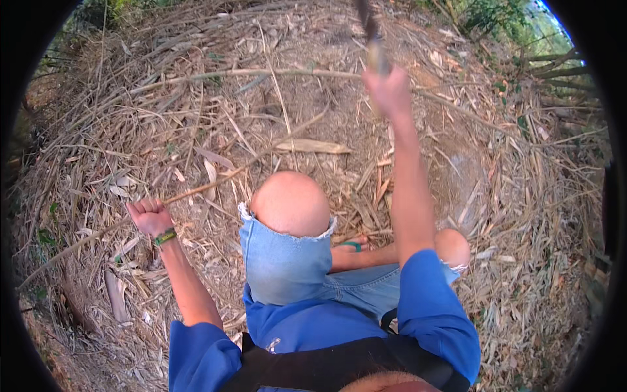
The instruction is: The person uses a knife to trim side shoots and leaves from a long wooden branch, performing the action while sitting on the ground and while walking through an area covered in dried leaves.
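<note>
Blue sleeves (pixel 431 307) frame 2 arms: left hand (pixel 149 216) fisted around a thin bamboo stalk (pixel 215 183), right hand (pixel 388 91) raised, clenched on a blurred blade handle (pixel 375 49).

Motion-blurred dark tool with pale handle (pixel 373 39) at top centre, its tip cut off by the frame's upper edge, kind unclear, green sandal (pixel 351 245) mostly hidden behind denim-clad knee (pixel 287 242)

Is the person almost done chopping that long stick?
Not yet, it seems. The left hand grips a long thin stick that runs whole across the dry leaves, with no cut showing. The right hand is raised high with a blurred tool, likely a blade. So the chop is in hand; cutting looks still to do.
</note>
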`<move>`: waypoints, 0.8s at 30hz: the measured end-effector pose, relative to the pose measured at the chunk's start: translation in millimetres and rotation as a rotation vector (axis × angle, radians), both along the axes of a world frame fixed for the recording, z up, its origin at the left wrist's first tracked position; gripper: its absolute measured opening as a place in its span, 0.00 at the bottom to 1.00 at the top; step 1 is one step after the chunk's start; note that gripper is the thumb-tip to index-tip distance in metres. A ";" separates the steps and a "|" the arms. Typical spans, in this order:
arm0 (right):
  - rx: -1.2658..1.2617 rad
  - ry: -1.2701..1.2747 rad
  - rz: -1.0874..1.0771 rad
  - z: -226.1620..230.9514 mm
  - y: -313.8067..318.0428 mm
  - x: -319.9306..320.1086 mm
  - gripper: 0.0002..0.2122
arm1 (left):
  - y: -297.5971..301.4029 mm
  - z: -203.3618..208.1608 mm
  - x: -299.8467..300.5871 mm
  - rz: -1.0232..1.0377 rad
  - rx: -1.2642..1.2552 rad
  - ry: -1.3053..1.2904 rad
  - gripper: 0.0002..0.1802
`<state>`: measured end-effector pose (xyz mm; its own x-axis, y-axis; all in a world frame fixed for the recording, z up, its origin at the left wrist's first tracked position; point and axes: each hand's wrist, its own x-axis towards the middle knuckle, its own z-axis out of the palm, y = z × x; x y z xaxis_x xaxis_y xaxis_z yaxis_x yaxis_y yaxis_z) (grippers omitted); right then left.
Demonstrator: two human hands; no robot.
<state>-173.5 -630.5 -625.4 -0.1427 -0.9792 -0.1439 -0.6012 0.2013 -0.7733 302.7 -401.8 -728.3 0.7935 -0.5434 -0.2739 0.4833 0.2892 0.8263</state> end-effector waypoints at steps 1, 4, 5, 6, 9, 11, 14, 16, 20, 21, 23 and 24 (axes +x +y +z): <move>-0.218 -0.025 0.041 25.1 -21.8 1.2 0.07 | -3.1 -3.6 -1.3 -0.018 -0.020 0.012 0.30; -0.599 -0.281 0.128 27.7 -16.3 24.2 0.08 | 0.6 -3.7 7.1 -0.048 -0.066 0.023 0.30; -0.685 -0.403 0.157 26.5 -14.8 33.9 0.08 | 0.9 -2.9 8.1 -0.029 -0.057 0.020 0.30; -0.590 -0.308 0.094 -46.8 7.5 6.1 0.06 | -5.2 -2.4 2.0 -0.027 -0.056 0.033 0.30; 0.285 0.360 0.129 -208.2 87.9 -67.1 0.18 | -7.4 3.9 7.3 -0.017 -0.101 0.049 0.30; 0.569 0.586 0.076 -266.9 115.0 -92.9 0.20 | -3.2 11.8 9.9 -0.020 -0.113 0.068 0.30; 0.606 0.495 0.152 -196.3 54.9 -70.1 0.20 | 5.1 13.3 4.3 0.005 -0.065 0.034 0.29; 0.611 0.488 0.249 -111.7 21.7 -62.1 0.18 | 9.7 8.7 5.1 -0.012 -0.081 0.023 0.29; 0.079 0.410 0.317 15.0 -0.9 -35.4 0.13 | 19.4 0.1 -5.6 -0.049 -0.013 0.038 0.29; 0.035 0.380 0.301 46.4 -3.1 -3.9 0.13 | 22.1 -0.9 -4.0 -0.048 0.001 0.037 0.29; -0.259 0.141 0.292 49.6 -11.0 22.3 0.15 | 21.9 -1.5 0.0 -0.059 0.008 0.038 0.29; -0.359 0.026 0.316 36.3 -14.5 29.0 0.15 | 18.7 1.5 -1.9 -0.049 -0.001 0.050 0.29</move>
<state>-144.6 -645.0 -589.2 0.1713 -0.9624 0.2109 -0.6102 -0.2717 -0.7442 300.9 -383.1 -726.7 0.7515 -0.5814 -0.3118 0.5375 0.2656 0.8003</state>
